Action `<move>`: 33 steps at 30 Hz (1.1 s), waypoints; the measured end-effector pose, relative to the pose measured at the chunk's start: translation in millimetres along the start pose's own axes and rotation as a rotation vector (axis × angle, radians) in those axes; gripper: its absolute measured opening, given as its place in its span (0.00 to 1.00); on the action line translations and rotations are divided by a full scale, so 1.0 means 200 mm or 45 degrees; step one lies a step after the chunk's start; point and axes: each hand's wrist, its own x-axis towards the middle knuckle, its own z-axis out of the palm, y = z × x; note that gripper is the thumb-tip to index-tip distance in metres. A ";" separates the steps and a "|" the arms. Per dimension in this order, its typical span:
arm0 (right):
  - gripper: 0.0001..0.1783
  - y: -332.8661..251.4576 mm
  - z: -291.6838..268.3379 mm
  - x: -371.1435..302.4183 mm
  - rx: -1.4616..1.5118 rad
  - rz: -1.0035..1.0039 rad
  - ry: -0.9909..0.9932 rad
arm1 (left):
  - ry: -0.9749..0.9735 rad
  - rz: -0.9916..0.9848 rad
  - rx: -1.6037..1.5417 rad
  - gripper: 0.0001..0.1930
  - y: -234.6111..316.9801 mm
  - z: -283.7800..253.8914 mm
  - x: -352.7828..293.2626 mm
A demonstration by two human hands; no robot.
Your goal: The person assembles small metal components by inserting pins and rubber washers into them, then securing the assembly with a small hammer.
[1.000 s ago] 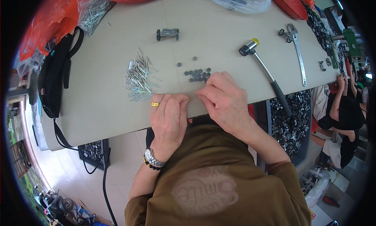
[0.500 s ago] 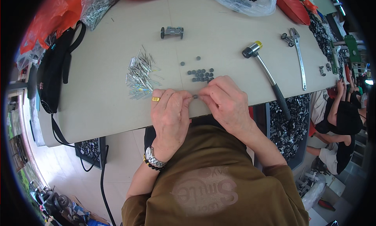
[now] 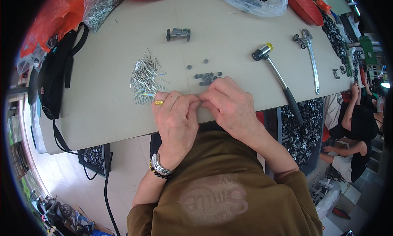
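Observation:
My left hand (image 3: 175,113), with a gold ring and a wristwatch, is pinched closed over the near edge of the table. Between its fingertips is a thin metal pin, now mostly hidden. Fingertip to fingertip with it, my right hand (image 3: 229,107) pinches a small grey wheel, covered by the fingers at this moment. Just beyond my left hand lies a loose pile of metal pins (image 3: 146,76). A group of small grey wheels (image 3: 208,77) sits beyond my right hand, with two single wheels apart from it. Farther back stands a small metal piece with two black wheels (image 3: 178,34).
A mallet (image 3: 275,64) and an adjustable wrench (image 3: 312,62) lie at the right. A black bag (image 3: 57,74) is at the left. Plastic bags (image 3: 260,2) and red trays line the back. Crates of metal parts (image 3: 301,133) stand below the table. People sit at the far right.
My right hand has moved slightly left, against the left fingertips. The grey wheel that showed between the hands is now covered by fingers.

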 end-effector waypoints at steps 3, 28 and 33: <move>0.09 0.00 -0.01 0.00 -0.033 -0.008 -0.040 | -0.013 0.007 0.003 0.07 0.00 -0.01 0.01; 0.10 0.01 -0.04 0.01 0.269 -0.092 0.042 | -0.010 0.141 0.083 0.09 0.01 0.02 0.00; 0.13 0.00 -0.05 0.01 0.260 -0.056 0.023 | -0.020 0.146 0.109 0.09 0.02 0.02 0.00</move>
